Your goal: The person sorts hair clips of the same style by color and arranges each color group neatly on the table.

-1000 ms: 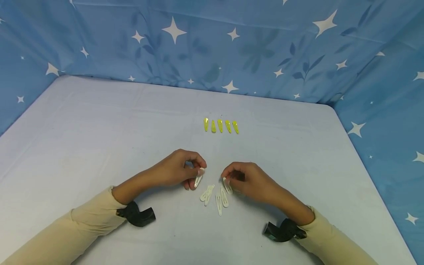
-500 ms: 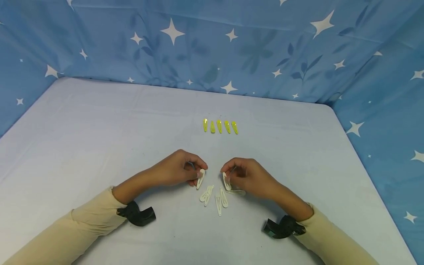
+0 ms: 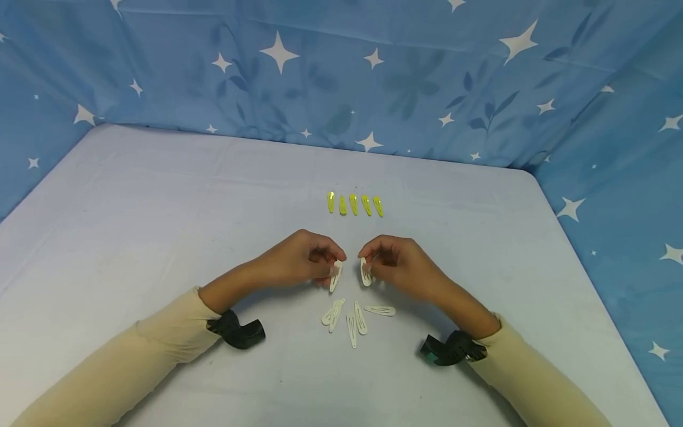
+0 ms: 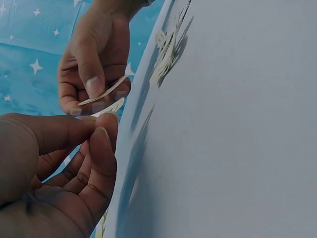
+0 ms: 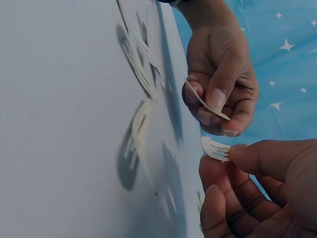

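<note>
Two white snap hair clips are held just above the table, one in each hand. In the head view my left hand (image 3: 301,261) pinches a white hair clip (image 3: 335,276) between thumb and fingers. Close by on the right, my right hand (image 3: 400,264) pinches another white hair clip (image 3: 365,273). Below the hands, several white hair clips lie loosely on the table, among them one clip lying sideways (image 3: 380,311) and an overlapping pair (image 3: 334,314). The right wrist view shows the slots of the right hand's clip (image 5: 216,148) past the thumb.
Farther back, several yellow hair clips (image 3: 354,204) lie in a row on the white-covered table (image 3: 187,196). A blue star-patterned curtain (image 3: 331,77) hangs behind the table and at its sides. Each wrist wears a black camera mount (image 3: 237,332).
Both hands have moved away from the loose white clips toward the yellow row, each carrying its clip. The left hand has also shifted right. The sideways white clip is now fully uncovered.
</note>
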Motion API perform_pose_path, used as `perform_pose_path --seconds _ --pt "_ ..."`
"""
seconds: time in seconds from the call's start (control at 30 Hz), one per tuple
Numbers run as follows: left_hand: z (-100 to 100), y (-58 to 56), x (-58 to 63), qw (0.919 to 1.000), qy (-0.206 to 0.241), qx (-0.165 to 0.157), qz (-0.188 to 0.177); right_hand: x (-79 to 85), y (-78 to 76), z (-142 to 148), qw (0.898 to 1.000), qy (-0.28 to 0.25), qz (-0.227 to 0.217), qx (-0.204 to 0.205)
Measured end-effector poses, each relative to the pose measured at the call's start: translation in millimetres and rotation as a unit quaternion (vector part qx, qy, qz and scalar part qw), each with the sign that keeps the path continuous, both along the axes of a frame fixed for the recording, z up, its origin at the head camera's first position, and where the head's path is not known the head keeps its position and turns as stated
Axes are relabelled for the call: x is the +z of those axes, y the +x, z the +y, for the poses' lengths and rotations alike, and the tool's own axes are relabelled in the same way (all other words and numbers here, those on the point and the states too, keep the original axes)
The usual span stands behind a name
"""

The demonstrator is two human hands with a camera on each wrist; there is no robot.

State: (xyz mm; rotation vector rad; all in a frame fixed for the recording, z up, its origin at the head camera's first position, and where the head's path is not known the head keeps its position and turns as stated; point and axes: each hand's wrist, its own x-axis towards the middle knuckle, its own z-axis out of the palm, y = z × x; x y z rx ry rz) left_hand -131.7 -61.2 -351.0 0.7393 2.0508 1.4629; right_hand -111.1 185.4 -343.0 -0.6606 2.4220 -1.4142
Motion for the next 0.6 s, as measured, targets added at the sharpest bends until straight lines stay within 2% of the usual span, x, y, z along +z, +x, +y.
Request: perform_pose_path --seconds 0.13,0.3,0.6 --pt "0 -7.5 -0.2 0.9997 -0.006 0.021 0.009 2.1 -7.1 -2 1.0 -0.009 0.01 0.004" --pt "-4 -14.4 -0.9 0.9986 -0.002 0.054 -0.005 1.9 -15.1 -6 1.0 -0.008 0.013 0.002" --pt "-8 -26.1 -7.5 0.997 0.005 0.076 0.015 -2.1 -32.2 -11 1.0 -0.005 0.015 -0.006"
